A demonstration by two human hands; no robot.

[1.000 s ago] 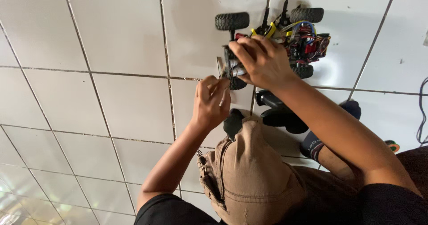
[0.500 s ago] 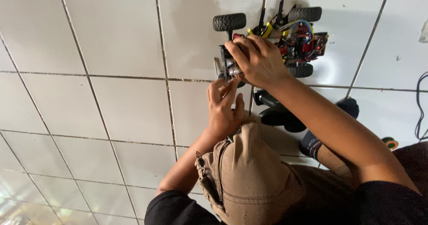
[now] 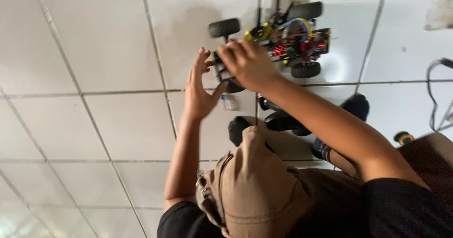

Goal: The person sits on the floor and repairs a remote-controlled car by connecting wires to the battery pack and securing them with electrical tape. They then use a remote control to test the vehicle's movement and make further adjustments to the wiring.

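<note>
A radio-controlled toy car (image 3: 295, 42) with black knobby tyres, an open frame and red, yellow and blue parts stands on the white tiled floor (image 3: 94, 58). My right hand (image 3: 247, 63) lies over the car's near end with its fingers curled around the frame and a wheel. My left hand (image 3: 198, 87) is just left of that end, fingers spread and palm turned toward the car, holding nothing. A small pale part (image 3: 230, 102) lies on the floor below the hands. A tan cap (image 3: 255, 191) covers the head at the bottom.
A black controller-like object (image 3: 283, 121) and another dark piece (image 3: 237, 128) lie on the floor near the cap. A dark blue item (image 3: 356, 106), a small green and orange thing (image 3: 403, 137) and a black cable (image 3: 436, 96) are at the right.
My left hand has come off the car's end, where it was closed, and now stands open beside it. My right hand stays on the car.
</note>
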